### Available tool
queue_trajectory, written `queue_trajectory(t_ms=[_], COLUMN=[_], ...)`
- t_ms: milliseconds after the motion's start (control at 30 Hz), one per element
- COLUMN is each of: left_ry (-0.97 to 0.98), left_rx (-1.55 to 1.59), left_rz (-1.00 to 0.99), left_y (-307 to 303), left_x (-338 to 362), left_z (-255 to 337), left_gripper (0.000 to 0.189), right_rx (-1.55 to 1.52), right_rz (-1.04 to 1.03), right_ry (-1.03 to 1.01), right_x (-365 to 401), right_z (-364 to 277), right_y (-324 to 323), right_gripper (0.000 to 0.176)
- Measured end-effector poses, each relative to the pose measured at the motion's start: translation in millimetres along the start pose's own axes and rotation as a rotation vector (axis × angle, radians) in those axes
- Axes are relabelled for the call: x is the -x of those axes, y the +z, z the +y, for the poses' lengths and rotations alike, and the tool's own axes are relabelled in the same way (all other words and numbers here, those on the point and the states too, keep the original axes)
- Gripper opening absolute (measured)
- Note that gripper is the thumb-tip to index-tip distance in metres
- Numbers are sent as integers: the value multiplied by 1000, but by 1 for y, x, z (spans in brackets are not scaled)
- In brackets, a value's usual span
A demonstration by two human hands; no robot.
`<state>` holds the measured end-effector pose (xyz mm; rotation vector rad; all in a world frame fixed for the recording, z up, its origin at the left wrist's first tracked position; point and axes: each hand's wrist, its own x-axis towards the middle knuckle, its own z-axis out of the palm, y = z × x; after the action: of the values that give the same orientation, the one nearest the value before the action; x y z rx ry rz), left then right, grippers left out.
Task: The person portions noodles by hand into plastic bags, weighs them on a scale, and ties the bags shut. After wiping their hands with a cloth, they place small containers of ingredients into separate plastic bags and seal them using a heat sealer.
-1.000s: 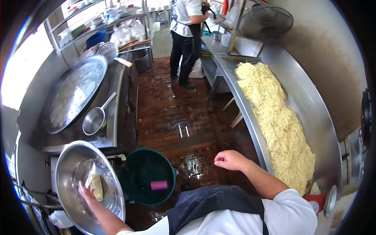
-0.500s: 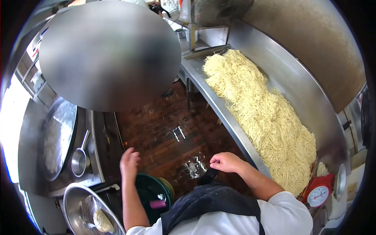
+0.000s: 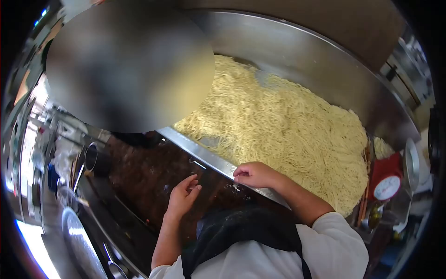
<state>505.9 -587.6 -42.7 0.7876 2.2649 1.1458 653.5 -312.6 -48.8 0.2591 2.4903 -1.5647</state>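
Observation:
A broad heap of pale yellow noodles (image 3: pixel 288 130) lies in a long steel trough (image 3: pixel 297 39). My right hand (image 3: pixel 258 176) hangs over the trough's front edge, close to the noodles, its fingers curled in with nothing showing in them. To the left, my left hand (image 3: pixel 182 199) is above the dark floor, empty, with fingers loosely bent and apart from the thumb. A grey blurred disc covers the upper left of the view and hides part of the heap.
A red dial scale (image 3: pixel 386 174) stands at the trough's right end. Along the left runs a stove counter with a large wok (image 3: pixel 79 242) and a long-handled steel ladle (image 3: pixel 116 269). A dark pot (image 3: pixel 95 159) stands farther back. The brick floor (image 3: pixel 139 179) looks wet.
My view has turned right, so the trough and noodles now fill more of it. Both hands are nearer the trough. The green bucket and steel bowl have left the view.

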Motion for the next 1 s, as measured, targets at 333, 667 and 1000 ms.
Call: queue_trajectory(t_ms=[333, 667, 1000], left_ry=[514, 384, 331], left_rx=[-365, -1008, -643], left_rz=[101, -601, -1104], left_y=[11, 77, -66], left_x=[-224, -577, -433], left_z=[-11, -77, -20], left_gripper=[57, 56, 59], right_rx=[-213, -238, -199], right_rz=[446, 689, 724], right_ry=[378, 611, 563], right_x=[-13, -77, -105], right_z=[49, 3, 14], right_y=[-22, -4, -36], right_gripper=[32, 27, 20])
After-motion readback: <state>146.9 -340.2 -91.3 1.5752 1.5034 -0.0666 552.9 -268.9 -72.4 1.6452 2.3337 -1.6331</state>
